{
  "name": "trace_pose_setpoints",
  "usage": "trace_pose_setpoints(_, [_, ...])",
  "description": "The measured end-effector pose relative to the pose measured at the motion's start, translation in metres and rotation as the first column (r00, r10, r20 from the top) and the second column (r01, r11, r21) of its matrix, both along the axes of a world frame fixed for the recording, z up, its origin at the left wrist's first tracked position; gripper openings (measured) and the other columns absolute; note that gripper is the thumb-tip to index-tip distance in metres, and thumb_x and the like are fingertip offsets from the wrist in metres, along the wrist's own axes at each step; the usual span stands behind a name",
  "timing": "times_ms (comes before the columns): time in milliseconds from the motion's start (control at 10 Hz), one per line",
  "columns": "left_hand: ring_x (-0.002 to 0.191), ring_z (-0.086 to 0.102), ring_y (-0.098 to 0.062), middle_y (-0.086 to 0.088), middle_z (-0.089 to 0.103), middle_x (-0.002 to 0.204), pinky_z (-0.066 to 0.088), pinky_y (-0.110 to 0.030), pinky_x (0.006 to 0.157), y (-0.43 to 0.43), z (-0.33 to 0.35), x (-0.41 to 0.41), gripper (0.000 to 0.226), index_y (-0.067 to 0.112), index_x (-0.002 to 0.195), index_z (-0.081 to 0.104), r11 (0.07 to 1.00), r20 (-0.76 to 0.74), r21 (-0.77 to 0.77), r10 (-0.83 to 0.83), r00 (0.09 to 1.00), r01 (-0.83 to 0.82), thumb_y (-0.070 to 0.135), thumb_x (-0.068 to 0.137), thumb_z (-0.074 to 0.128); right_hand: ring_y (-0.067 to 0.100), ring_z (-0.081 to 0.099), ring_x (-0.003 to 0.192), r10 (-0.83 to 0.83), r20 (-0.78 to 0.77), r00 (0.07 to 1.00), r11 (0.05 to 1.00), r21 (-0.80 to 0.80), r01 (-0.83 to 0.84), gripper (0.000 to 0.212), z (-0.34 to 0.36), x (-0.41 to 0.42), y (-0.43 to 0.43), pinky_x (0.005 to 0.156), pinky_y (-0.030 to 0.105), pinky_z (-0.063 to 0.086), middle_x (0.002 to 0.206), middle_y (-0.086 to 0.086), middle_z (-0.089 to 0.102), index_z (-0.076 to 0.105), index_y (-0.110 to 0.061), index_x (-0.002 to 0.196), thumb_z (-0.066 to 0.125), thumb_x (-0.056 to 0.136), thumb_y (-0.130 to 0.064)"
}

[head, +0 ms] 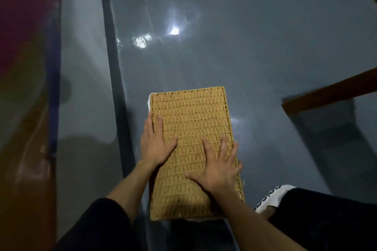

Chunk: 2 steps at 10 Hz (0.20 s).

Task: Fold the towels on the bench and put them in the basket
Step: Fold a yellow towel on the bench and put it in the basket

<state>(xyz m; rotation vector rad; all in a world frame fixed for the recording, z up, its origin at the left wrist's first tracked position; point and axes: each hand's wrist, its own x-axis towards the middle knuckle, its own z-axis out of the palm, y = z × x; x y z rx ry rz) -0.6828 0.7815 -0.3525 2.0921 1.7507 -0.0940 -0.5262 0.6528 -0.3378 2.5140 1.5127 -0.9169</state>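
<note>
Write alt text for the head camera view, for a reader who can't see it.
Two bare hands rest flat on the woven top of a tan rectangular wicker basket on a glossy grey floor, the left hand near its left edge, the right hand toward its right edge. A sliver of white cloth peeks out at its far left corner.

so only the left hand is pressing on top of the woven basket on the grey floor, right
Not quite: both hands are on it. The head view shows the left hand and the right hand each lying flat on top of the woven basket, which sits on the grey floor.
</note>
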Motion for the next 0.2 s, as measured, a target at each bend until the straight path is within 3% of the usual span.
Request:
trace_pose_setpoints(100, [0.145,-0.016,-0.029,-0.005,-0.029,0.156,-0.003,-0.050,0.116,0.008,0.003,0.005,0.092,0.020,0.151,-0.012,0.998,-0.141,-0.049,-0.044,0.989,0.037,0.071,0.088,0.031,0.042,-0.037,0.135,-0.003,-0.068,0.998,0.999,-0.041,0.000,0.119,0.007,0.005,0.002,0.106,0.072,0.005,0.148,0.006,-0.045,-0.019,-0.052,0.142,0.054,0.057,-0.089])
trace_pose_setpoints(200, [0.146,-0.014,-0.032,-0.007,-0.011,0.160,-0.005,-0.054,0.116,0.003,0.027,0.019,0.084,0.016,0.153,0.005,0.998,-0.196,-0.032,-0.064,0.979,0.059,0.058,0.089,0.040,0.036,-0.030,0.140,-0.019,-0.204,0.979,0.998,-0.070,0.005,0.114,0.025,0.014,0.003,0.107,0.070,0.003,0.154,-0.001,-0.034,-0.007,-0.052,0.145,0.065,0.061,-0.078])
